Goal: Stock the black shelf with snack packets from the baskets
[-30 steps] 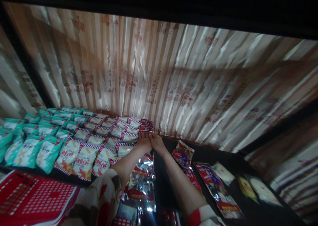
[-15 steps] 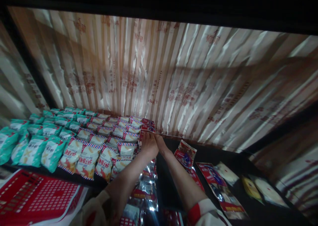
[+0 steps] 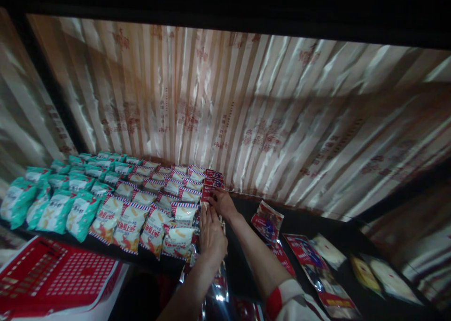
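Note:
My left hand (image 3: 213, 236) lies flat on a column of shiny red packets, its fingers stretched forward and together. Just beyond it, my right hand (image 3: 221, 203) has its fingers bent and closed at a red packet (image 3: 207, 192); the exact grip is partly hidden. Further back in the same column, more red packets with blue print (image 3: 213, 174) overlap. Beneath my left forearm, the column's silvery front end (image 3: 220, 290) reflects light. Directly left of my hands stand white snack bags with striped edges (image 3: 185, 213).
Teal snack bags (image 3: 56, 210) fill the shelf's left end. A red basket (image 3: 70, 274) sits below its front edge. On the black shelf (image 3: 243, 260) to the right lie a loose red packet (image 3: 268, 221), a long red packet (image 3: 320, 276) and pale packets (image 3: 392, 278). A wrinkled printed sheet (image 3: 197, 100) hangs behind.
My left hand has drawn back toward me along the column and flattened. My right hand has shifted slightly, its fingers now bent at the packet. The view has moved a little.

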The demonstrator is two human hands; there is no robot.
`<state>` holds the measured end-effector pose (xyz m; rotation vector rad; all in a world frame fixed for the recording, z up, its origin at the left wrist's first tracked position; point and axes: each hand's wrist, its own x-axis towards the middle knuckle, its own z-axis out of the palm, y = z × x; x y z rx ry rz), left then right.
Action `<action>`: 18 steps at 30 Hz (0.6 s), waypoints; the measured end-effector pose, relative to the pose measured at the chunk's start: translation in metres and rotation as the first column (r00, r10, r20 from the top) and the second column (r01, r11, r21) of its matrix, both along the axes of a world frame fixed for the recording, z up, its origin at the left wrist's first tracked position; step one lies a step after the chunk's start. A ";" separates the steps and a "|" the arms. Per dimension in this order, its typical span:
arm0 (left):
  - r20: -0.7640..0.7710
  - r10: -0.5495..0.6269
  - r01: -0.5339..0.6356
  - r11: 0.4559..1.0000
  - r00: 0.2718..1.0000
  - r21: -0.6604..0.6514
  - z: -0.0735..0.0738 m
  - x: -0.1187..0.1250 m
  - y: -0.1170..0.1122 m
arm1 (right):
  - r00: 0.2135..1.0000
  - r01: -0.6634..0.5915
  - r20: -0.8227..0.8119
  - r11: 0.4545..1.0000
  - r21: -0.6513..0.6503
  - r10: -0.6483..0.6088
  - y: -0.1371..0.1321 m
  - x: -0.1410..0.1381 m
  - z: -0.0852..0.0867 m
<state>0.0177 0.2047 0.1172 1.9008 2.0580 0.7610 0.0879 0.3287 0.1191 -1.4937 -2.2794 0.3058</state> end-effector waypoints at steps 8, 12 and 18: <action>-0.100 -0.033 0.034 0.999 0.994 0.005 -0.008 0.001 -0.002 | 0.992 0.016 0.122 0.999 0.034 -0.020 0.000 -0.014 0.003; -0.098 -0.015 0.015 1.000 0.995 0.000 -0.010 0.002 -0.002 | 0.972 0.024 0.232 0.999 0.026 -0.029 -0.002 -0.021 0.004; -0.098 -0.023 0.019 0.999 0.995 -0.041 -0.010 0.000 -0.002 | 0.941 0.099 0.328 0.994 -0.039 -0.081 -0.006 -0.025 0.005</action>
